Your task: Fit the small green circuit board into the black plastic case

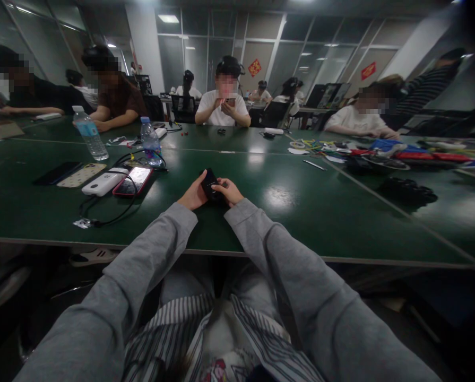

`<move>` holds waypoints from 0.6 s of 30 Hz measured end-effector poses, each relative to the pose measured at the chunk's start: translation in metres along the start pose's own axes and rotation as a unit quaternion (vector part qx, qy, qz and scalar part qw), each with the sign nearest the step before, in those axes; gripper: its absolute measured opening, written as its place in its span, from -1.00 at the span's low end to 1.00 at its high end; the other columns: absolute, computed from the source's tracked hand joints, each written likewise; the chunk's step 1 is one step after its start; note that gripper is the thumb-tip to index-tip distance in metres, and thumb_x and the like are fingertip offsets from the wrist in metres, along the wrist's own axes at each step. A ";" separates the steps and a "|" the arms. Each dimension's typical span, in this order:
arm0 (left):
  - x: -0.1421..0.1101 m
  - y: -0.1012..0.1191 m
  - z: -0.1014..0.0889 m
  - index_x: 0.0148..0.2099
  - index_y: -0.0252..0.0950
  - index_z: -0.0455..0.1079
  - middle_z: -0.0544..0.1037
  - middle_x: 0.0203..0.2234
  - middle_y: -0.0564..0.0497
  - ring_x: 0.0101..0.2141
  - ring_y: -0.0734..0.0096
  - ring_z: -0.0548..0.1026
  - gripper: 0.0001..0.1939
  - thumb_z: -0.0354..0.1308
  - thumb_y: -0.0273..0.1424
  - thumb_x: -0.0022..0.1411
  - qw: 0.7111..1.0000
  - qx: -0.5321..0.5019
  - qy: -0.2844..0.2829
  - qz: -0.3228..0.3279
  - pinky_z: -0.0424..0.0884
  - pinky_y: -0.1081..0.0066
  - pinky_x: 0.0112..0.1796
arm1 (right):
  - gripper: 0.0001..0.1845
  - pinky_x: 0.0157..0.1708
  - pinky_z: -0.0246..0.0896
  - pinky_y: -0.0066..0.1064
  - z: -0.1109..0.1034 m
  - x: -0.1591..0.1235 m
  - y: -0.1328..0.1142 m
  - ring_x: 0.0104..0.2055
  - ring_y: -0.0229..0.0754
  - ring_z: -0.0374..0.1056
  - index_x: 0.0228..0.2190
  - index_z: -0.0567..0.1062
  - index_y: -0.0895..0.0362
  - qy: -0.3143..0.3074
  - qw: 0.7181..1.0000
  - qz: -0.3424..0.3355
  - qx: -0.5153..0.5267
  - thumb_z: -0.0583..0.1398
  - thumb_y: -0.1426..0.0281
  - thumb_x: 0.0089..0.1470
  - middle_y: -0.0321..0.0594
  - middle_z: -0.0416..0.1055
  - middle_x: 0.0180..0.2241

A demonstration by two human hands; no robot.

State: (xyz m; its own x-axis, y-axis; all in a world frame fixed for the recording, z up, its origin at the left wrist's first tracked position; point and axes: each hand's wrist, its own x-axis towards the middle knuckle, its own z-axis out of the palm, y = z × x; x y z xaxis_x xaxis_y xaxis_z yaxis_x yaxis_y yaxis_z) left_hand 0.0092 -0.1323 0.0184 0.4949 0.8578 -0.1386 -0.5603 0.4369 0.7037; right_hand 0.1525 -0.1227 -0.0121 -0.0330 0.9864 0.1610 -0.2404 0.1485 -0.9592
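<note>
Both my hands meet over the green table near its front edge, around a small dark phone point(209, 181) with faint light marks on its screen. My left hand point(194, 194) grips the phone's left side, thumb along its edge. From the other side, my right hand point(231, 192) is closed at the phone's lower right, its thumb lying over the screen. My fingers beneath the phone are mostly hidden.
Left of my hands lie a phone with a lit screen point(132, 181), a white power bank point(105, 181) with a black cable, and two water bottles point(89, 132). A pen point(314, 165) and tangled cables point(320, 146) lie right. Several people sit around the table point(301, 223).
</note>
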 end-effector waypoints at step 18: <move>0.033 0.008 -0.001 -0.13 -0.34 0.52 0.62 -0.30 -0.13 -0.25 0.27 0.59 -0.55 0.07 -0.04 0.29 0.998 -0.022 0.050 -0.025 0.46 0.28 -0.10 | -0.44 -0.07 0.32 -0.20 -0.010 0.028 0.003 -0.18 -0.19 0.33 -0.50 0.18 0.05 -0.022 0.998 -0.002 -0.052 0.41 0.13 -0.37 -0.31 0.33 -0.24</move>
State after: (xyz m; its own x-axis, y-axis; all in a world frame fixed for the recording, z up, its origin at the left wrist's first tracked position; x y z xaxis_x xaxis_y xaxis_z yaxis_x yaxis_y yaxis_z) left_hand 0.0199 -0.0998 0.0186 0.4548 0.8567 -0.2434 -0.5664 0.4891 0.6633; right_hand 0.1602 -0.0937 -0.0124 -0.0751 0.9821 0.1729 -0.1389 0.1614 -0.9771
